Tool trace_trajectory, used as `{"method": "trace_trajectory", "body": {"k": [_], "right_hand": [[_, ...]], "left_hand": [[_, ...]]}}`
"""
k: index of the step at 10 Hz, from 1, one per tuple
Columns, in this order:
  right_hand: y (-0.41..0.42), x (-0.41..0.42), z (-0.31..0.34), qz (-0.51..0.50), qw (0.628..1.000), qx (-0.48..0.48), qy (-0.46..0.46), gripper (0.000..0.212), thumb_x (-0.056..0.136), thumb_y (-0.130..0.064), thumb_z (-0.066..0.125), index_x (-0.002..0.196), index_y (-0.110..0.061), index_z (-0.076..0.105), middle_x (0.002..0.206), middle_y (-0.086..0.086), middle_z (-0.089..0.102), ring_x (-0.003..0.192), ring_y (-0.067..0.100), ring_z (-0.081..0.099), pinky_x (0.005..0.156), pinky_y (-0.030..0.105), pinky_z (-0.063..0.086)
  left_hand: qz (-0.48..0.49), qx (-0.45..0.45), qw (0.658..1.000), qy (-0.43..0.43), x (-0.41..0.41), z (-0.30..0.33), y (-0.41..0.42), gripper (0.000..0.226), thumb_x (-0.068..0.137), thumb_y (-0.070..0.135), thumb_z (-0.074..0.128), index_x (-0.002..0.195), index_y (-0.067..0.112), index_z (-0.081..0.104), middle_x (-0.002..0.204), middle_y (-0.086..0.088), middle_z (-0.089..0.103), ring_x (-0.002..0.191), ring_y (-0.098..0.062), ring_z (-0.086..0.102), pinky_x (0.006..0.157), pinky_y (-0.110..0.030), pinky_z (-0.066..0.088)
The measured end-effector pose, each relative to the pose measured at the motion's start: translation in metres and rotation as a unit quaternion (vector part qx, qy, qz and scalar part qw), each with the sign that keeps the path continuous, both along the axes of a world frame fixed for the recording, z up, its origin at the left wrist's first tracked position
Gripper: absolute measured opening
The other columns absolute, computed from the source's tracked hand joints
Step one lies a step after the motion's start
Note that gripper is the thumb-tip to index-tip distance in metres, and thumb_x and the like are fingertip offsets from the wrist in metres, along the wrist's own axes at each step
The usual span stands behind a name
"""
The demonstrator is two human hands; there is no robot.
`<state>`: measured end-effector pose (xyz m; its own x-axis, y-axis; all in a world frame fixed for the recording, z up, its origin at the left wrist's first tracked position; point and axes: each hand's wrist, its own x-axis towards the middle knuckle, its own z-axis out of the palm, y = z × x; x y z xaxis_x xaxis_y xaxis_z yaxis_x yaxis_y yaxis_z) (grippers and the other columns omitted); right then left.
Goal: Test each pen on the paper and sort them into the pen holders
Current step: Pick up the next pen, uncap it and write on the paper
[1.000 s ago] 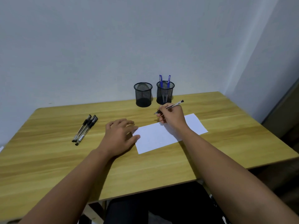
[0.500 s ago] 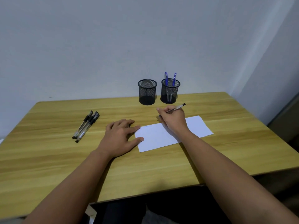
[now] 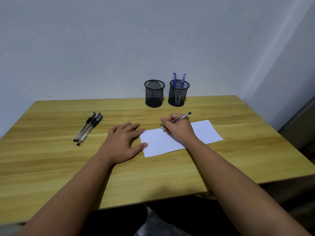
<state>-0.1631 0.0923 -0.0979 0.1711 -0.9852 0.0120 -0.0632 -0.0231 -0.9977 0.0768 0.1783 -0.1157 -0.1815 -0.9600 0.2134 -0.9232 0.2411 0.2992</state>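
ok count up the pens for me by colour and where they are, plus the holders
Black pens loose on the table: 3
Black pen in the right hand: 1
Blue pens in the right-side holder: 2
Mesh pen holders: 2, left-side holder empty
Total: 6 pens, 2 holders

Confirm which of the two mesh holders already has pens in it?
The right-hand mesh holder, nearer the corner of the walls: blue pens stand in it. The left-hand mesh holder beside it shows none.
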Motion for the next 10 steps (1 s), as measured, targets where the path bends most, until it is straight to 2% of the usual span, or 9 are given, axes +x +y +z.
{"method": "trace_trajectory", "body": {"k": [1,3,4,5,7,8,9,10], "right_hand": [[-0.0013,0.0001,-0.0013,0.011,1.0,0.001,0.002,0.033,0.097,-0.015,0.079,0.077,0.008,0.067,0.064,0.019,0.065,0.058,0.023,0.059,0.069,0.04,0.051],[-0.004,0.0018,-0.0033,0.019,0.999,-0.02,0.038,0.03,0.095,-0.018,0.081,0.077,0.004,0.071,0.065,0.015,0.067,0.062,0.023,0.064,0.071,0.039,0.058],[-0.0064,0.0009,-0.0061,0.017,0.999,-0.027,0.038,0.033,0.097,-0.012,0.076,0.073,0.008,0.065,0.063,0.018,0.063,0.057,0.02,0.062,0.071,0.042,0.057],[-0.0078,0.0002,-0.0075,0.01,1.0,-0.019,0.017,0.036,0.099,-0.01,0.073,0.074,0.012,0.06,0.061,0.017,0.062,0.052,0.018,0.059,0.063,0.037,0.052],[-0.007,0.0019,-0.0077,0.0,0.998,-0.037,0.041,0.036,0.098,-0.017,0.077,0.074,0.007,0.066,0.063,0.019,0.065,0.053,0.017,0.06,0.068,0.042,0.056],[-0.0069,0.0009,-0.0072,-0.002,0.999,-0.039,0.036,0.036,0.098,-0.016,0.076,0.076,0.01,0.065,0.069,0.032,0.064,0.055,0.021,0.062,0.063,0.038,0.054],[-0.0068,-0.0008,-0.0061,-0.019,0.999,-0.041,0.024,0.037,0.1,-0.013,0.073,0.076,0.013,0.062,0.073,0.037,0.063,0.055,0.024,0.062,0.059,0.035,0.053],[-0.0076,-0.0005,-0.0069,-0.03,0.998,-0.042,0.036,0.035,0.099,-0.014,0.073,0.068,0.002,0.065,0.068,0.029,0.066,0.056,0.026,0.064,0.061,0.036,0.054]], "left_hand": [[0.0,-0.004,1.0,-0.001,0.0005,-0.0001,-0.0002,0.071,0.085,0.083,0.037,0.147,0.049,0.045,0.16,0.019,0.036,0.152,-0.01,0.022,0.122,-0.048,0.016],[0.0,-0.008,1.0,-0.007,0.0011,0.0001,-0.0009,0.07,0.086,0.082,0.037,0.147,0.048,0.046,0.161,0.019,0.035,0.152,-0.012,0.023,0.122,-0.047,0.017],[0.0,-0.005,1.0,-0.011,0.0004,-0.0004,-0.0001,0.07,0.086,0.081,0.037,0.147,0.048,0.045,0.161,0.019,0.035,0.152,-0.012,0.023,0.122,-0.046,0.017],[0.002,-0.005,1.0,-0.015,0.0004,-0.0003,-0.0002,0.07,0.086,0.081,0.037,0.147,0.048,0.045,0.161,0.019,0.036,0.152,-0.011,0.023,0.122,-0.047,0.017],[0.002,-0.006,1.0,-0.015,0.0003,0.0005,0.001,0.07,0.086,0.08,0.037,0.147,0.047,0.046,0.161,0.019,0.036,0.152,-0.011,0.023,0.121,-0.046,0.017],[0.003,-0.007,1.0,-0.015,0.0007,0.0011,0.0004,0.07,0.086,0.08,0.037,0.147,0.047,0.046,0.16,0.019,0.036,0.152,-0.011,0.023,0.122,-0.047,0.018],[0.002,-0.007,1.0,-0.016,0.0001,0.0005,0.0011,0.07,0.086,0.08,0.036,0.147,0.047,0.047,0.16,0.019,0.036,0.152,-0.011,0.023,0.121,-0.047,0.018],[0.0,-0.007,1.0,-0.015,0.0003,0.0001,0.0012,0.07,0.086,0.08,0.035,0.147,0.047,0.046,0.16,0.018,0.037,0.152,-0.011,0.024,0.122,-0.048,0.018]]}}
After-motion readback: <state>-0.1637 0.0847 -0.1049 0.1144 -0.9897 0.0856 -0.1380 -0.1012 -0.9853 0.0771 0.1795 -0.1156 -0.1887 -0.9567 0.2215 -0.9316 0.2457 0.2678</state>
